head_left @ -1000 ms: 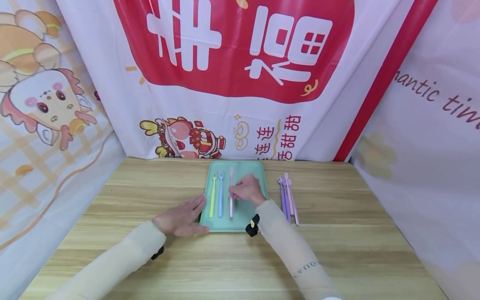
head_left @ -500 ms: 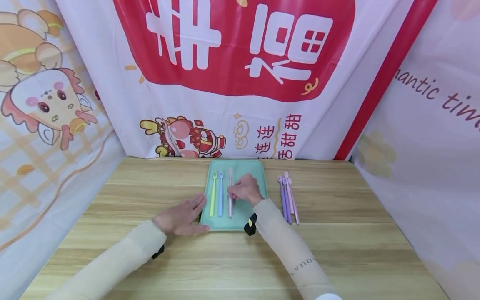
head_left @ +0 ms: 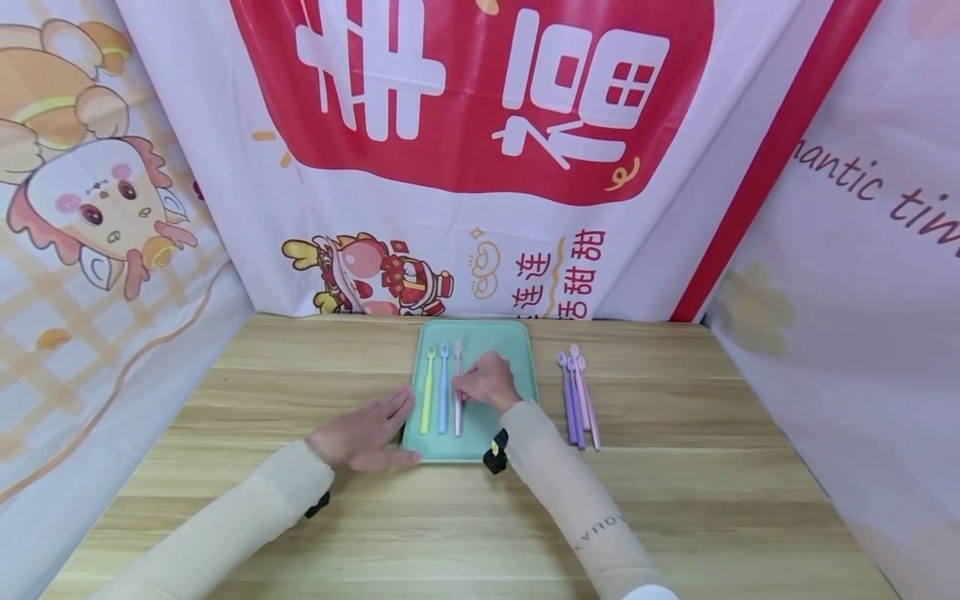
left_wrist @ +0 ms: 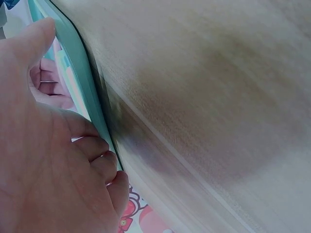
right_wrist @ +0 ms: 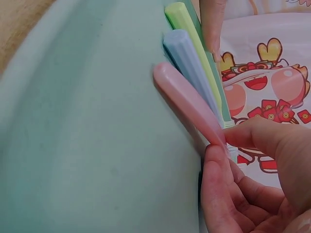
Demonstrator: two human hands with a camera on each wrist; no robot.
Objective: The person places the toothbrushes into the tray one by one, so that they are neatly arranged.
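Observation:
My right hand (head_left: pixel 489 382) pinches a pink toothbrush (right_wrist: pixel 182 92) between thumb and fingertips, over the mint-green tray (head_left: pixel 498 337). In the right wrist view its rounded handle end lies close to the tray surface; whether it touches cannot be told. Beside it on the tray lie a blue toothbrush (head_left: pixel 442 408) and, farther left, a yellow-green toothbrush (head_left: pixel 427 404), roughly parallel, heads toward the back. My left hand (head_left: pixel 363 435) rests against the tray's left edge, fingers extended and thumb near the front corner. The middle of the pink toothbrush is hidden behind my right fingers.
On the wooden table (head_left: pixel 675 500), right of the tray, lies a bunch of purple toothbrushes (head_left: pixel 571 408) and pink toothbrushes (head_left: pixel 591 417). A printed cloth backdrop (head_left: pixel 637 250) hangs right behind the table; more cloth closes off both sides.
My right hand has shifted slightly left with the pink toothbrush, bringing it closer to the blue one. My left hand has stayed at the tray's edge.

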